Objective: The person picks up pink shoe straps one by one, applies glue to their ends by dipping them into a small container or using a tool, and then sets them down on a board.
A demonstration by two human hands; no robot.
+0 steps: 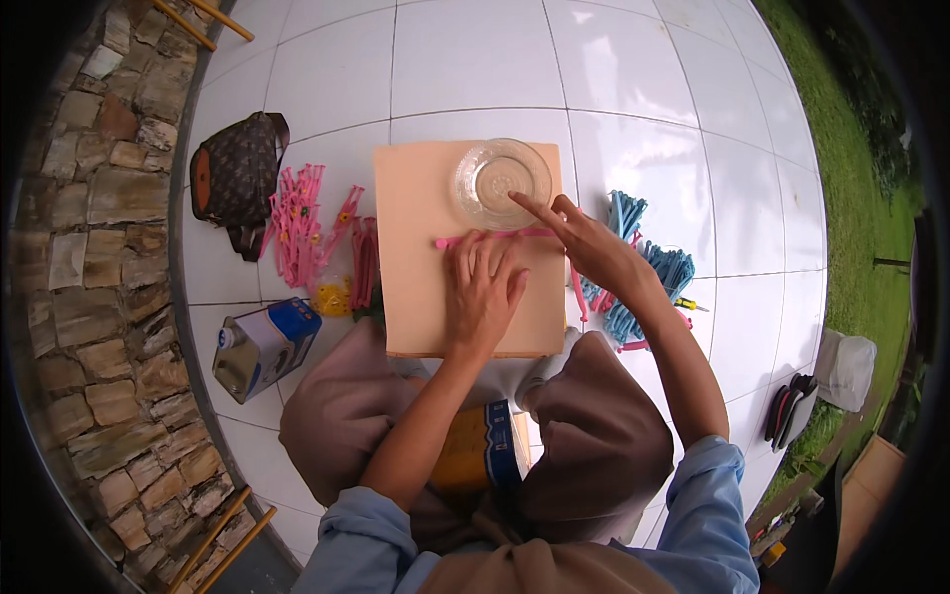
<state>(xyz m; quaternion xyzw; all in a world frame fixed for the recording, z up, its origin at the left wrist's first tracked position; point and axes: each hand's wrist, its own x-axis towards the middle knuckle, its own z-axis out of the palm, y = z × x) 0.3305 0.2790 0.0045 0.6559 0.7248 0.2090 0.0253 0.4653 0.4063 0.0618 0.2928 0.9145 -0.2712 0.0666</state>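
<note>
A tan board (416, 297) lies flat in front of my knees. Across it runs a thin pink strip (448, 242), its left end sticking out past my fingers. My left hand (483, 297) rests flat on the board, fingertips on the strip and fingers apart. With its index finger stretched out, my right hand (599, 252) dips a fingertip into the round clear glass dish (473, 186) at the board's far edge. The other right fingers are bent over the strip's right end, which they partly hide. Whatever the dish holds is too faint to make out.
Bundled pink strips (297, 223) and a yellow packet (333, 297) lie left of the board, near a brown patterned bag (237, 178) and a metal can (265, 346). On the right are blue-grey bundles (668, 272) and a yellow-handled tool (690, 304). A stone wall (109, 297) borders the tiles.
</note>
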